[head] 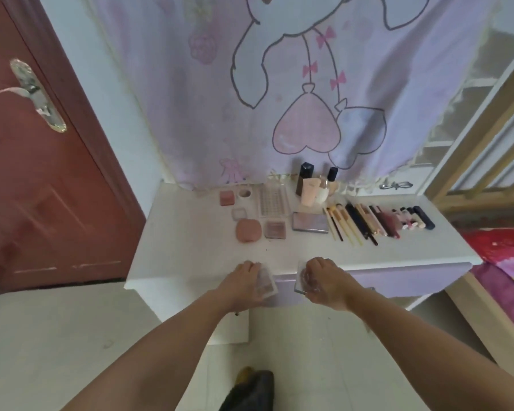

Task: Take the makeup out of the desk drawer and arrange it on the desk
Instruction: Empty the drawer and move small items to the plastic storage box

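Observation:
My left hand [242, 284] grips a clear-cased eyeshadow palette [265, 284] at the front edge of the white desk [190, 250]. My right hand [324, 281] holds a second small clear compact [301, 277] beside it. Both are in front of the lilac drawer front [398, 280]. On the desk lie a pink round compact [248, 230], small palettes [275, 229], a grey palette [310, 222], a clear lash tray [273, 203], a row of brushes and pencils [350, 223], lip tubes [413, 218] and bottles [312, 185] at the back.
A pink cartoon curtain [279, 84] hangs behind the desk. A red-brown door [36, 173] stands to the left. A wooden bed frame [487, 161] with red bedding [508, 259] is on the right. My dark shoe [250, 390] is on the pale tiled floor.

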`<action>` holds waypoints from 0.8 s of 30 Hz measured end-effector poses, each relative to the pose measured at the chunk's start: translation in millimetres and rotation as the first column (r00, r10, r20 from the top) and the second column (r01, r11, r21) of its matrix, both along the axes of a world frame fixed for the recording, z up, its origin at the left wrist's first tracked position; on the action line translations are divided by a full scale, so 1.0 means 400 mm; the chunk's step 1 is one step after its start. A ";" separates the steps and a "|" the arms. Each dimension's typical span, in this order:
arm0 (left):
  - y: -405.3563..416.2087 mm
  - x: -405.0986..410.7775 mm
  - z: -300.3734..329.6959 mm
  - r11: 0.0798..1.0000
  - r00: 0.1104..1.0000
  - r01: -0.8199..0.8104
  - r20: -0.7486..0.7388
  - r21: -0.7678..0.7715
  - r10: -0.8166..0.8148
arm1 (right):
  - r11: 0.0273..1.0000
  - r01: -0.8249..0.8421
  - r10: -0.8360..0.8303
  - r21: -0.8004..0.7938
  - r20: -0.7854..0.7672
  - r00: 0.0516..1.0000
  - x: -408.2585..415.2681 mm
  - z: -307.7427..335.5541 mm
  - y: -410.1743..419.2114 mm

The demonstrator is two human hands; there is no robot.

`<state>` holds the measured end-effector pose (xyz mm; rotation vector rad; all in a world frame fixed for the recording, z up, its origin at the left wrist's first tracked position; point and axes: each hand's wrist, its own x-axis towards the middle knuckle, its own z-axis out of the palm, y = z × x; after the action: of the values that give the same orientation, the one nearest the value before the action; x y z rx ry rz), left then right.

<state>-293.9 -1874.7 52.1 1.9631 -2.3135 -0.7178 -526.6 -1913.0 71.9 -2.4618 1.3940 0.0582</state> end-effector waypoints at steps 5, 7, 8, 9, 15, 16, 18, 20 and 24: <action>-0.203 0.028 -0.038 0.991 0.988 0.123 0.085 0.051 -0.127 | 0.999 0.030 -0.030 0.029 -0.007 1.000 0.027 -0.034 -0.192; -0.261 0.033 -0.053 0.988 0.982 0.151 0.109 0.026 -0.153 | 0.999 0.034 -0.034 0.032 0.001 0.999 0.034 -0.043 -0.249; -0.283 0.031 -0.059 0.986 0.978 0.167 0.120 0.017 -0.168 | 0.998 0.041 -0.042 0.040 0.007 0.999 0.038 -0.052 -0.271; -0.299 0.028 -0.065 0.981 0.972 0.192 0.134 0.019 -0.193 | 0.998 0.045 -0.046 0.049 0.011 0.999 0.040 -0.067 -0.289; -0.326 0.009 -0.098 0.955 0.922 0.289 0.246 0.073 -0.298 | 0.995 -0.084 0.089 0.051 -0.100 0.991 0.049 -0.143 -0.344; -0.327 0.010 -0.102 0.954 0.918 0.291 0.260 0.068 -0.299 | 0.991 -0.117 0.124 0.059 -0.129 0.984 0.048 -0.148 -0.348; -0.327 0.010 -0.102 0.952 0.912 0.301 0.274 0.061 -0.306 | 0.984 -0.150 0.165 0.099 -0.167 0.972 0.042 -0.153 -0.353; -0.323 0.003 -0.095 0.951 0.911 0.304 0.276 0.053 -0.307 | 0.978 -0.171 0.192 0.122 -0.189 0.963 0.034 -0.155 -0.355; -0.329 -0.023 -0.052 0.948 0.923 0.312 0.254 -0.059 -0.288 | 0.994 -0.099 0.102 0.040 -0.091 0.991 0.010 -0.111 -0.348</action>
<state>-303.0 -2006.3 31.4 1.7609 -2.7745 -0.3780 -522.5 -2052.4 27.5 -2.5279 1.2923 0.2210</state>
